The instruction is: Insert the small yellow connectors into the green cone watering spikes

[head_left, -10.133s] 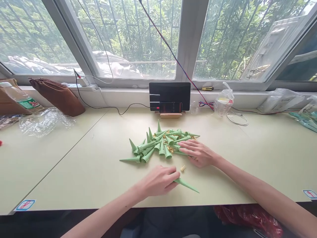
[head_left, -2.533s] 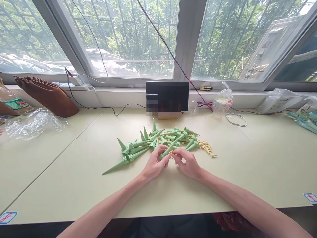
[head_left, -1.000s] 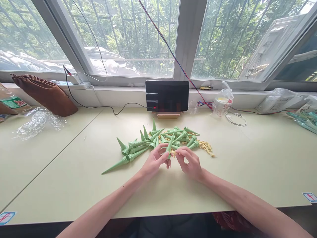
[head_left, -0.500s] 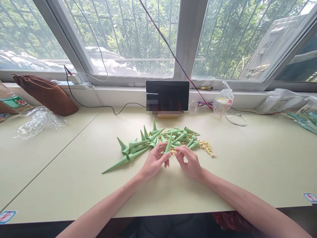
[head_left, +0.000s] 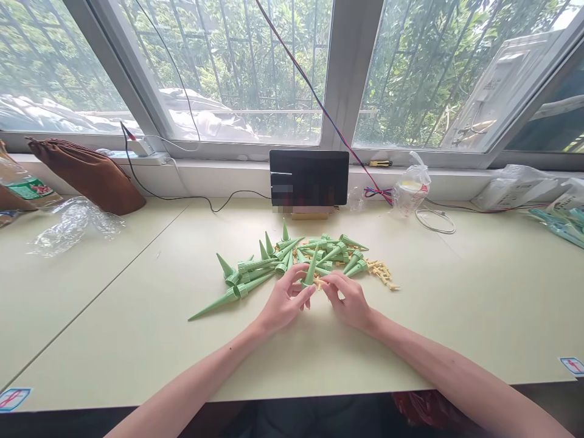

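Observation:
Between the thumb and fingers of my left hand [head_left: 285, 299] is a green plastic watering spike [head_left: 312, 269], its pointed end up. My right hand [head_left: 347, 298] pinches a small yellow plastic piece [head_left: 318, 282] at the right side of the spike's wide base. Whether the piece sits in the base or only touches it, I cannot tell. Just beyond my hands lies a heap of similar green spikes [head_left: 255, 266], some standing on their wide ends, others on their sides. Loose yellow pieces [head_left: 381, 272] are scattered at the heap's right edge and under it.
A black tablet [head_left: 309, 177] leans on a small cardboard stand behind the heap. A clear bag with a cup [head_left: 411, 185] and a coiled white cable [head_left: 435, 221] lie back right. Crumpled plastic wrap [head_left: 75, 225] and a brown pouch [head_left: 86, 173] are at left.
The green spike has tipped slightly and sits a little lower in my left hand. My right hand stays at its base with the yellow piece. The heap looks unchanged.

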The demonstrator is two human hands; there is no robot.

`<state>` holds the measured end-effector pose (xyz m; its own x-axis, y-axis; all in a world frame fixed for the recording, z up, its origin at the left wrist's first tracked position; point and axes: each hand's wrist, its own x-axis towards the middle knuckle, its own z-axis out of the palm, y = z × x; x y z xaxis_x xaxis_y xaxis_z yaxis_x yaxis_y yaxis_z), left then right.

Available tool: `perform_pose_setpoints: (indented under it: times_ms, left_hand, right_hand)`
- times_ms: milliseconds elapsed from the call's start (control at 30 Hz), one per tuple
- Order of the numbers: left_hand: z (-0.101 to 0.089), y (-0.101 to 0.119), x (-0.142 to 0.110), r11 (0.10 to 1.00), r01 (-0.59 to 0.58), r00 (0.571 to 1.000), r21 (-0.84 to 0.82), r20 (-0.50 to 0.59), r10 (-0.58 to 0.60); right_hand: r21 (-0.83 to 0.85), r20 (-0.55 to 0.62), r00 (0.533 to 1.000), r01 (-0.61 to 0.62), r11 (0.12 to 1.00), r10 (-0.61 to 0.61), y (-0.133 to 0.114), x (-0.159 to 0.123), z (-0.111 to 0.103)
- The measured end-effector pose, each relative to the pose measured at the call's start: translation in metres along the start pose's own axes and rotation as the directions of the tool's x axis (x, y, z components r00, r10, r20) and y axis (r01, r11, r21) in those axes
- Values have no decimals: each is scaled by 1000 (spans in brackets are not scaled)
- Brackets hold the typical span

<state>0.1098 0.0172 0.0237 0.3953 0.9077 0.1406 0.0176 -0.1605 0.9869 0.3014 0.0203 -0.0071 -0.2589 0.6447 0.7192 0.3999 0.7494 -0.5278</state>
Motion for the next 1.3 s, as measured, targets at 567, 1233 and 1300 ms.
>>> perform_pose_setpoints:
  times_ms: [567,1233,1300]
  left_hand:
    - [-1,5,-2,992,-33,998,119,-42,39]
    - [-2,2,1,999,31,998,28,-51,-30]
    - [-2,3,0,999,30,998,28,-48,-29]
  right_hand:
    - [0,1,999,-49,999,49,6,-4,2]
    - [67,25,998,-65,996,64,1,0,0]
    - [62,25,998,-61,996,59,1,1,0]
